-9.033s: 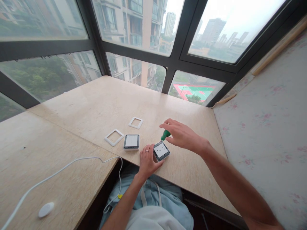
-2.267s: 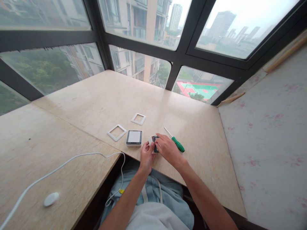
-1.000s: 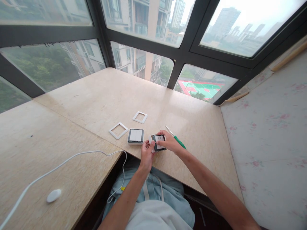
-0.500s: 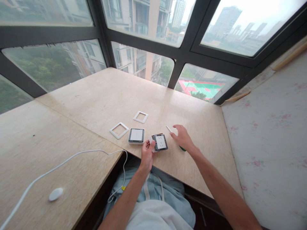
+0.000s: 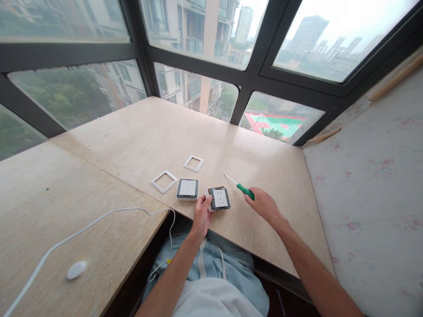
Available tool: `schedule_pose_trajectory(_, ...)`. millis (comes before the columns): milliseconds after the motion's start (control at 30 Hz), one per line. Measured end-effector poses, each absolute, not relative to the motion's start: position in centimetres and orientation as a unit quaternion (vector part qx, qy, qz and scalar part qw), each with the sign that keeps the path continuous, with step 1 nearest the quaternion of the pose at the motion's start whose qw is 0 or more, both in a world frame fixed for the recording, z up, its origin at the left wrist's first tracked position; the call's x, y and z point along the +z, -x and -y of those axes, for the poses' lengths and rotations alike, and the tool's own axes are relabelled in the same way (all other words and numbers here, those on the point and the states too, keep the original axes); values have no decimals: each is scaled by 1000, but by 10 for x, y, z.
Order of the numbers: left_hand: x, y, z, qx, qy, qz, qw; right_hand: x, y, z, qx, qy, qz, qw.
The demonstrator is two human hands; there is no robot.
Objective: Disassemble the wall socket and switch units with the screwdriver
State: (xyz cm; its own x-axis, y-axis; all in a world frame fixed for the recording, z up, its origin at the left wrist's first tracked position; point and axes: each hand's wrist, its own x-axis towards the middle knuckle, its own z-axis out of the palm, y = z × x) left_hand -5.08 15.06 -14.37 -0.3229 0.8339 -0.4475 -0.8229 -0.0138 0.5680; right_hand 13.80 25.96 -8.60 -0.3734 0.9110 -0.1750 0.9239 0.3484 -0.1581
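Observation:
My left hand (image 5: 201,213) grips the left side of a wall socket (image 5: 220,198), thumb on top, the socket's white face turned up and its grey mounting frame bare. The socket sits slightly askew on a white box behind it. In my right hand (image 5: 262,203) is a screwdriver (image 5: 245,191) with a green handle, held by the handle. Its thin metal shaft points up and left, apart from the socket. Just left of the socket lies a wall switch (image 5: 187,189) with white rockers and a grey frame.
Two white square cover frames (image 5: 176,178) (image 5: 193,169) lie beyond the switch. A white cable (image 5: 99,216) crosses the left part of the tabletop (image 5: 125,145) and drops over its edge. A round white disc (image 5: 76,270) lies near left. Windows border the back; a papered wall (image 5: 363,189) stands right.
My right hand has shifted right and back toward its grip on the screwdriver's handle; the green handle, mostly hidden before, now shows. My left hand and the socket have hardly moved.

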Motion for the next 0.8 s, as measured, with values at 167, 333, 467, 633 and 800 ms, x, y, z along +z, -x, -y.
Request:
schedule_pose_trajectory(167,-144,52,-150,711,-23,-389,586,-61,-144,-256,-146,-424,-828,-337)
schedule_pose_trajectory(333,-145,52,-148,704,-55,-395,588,-27,-140,-235,-252,-391,-772,-433)
schedule_pose_trajectory(467,-144,51,-146,696,-59,-406,589,-13,-136,-219,-366,-360,-719,-468)
schedule_pose_trajectory(633,-144,50,-147,687,-68,-414,593,-12,-126,-209,-376,-329,-732,-464)
schedule_pose_trajectory(800,-146,50,-148,688,-87,-409,593,-21,-109,-207,-387,-305,-737,-463)
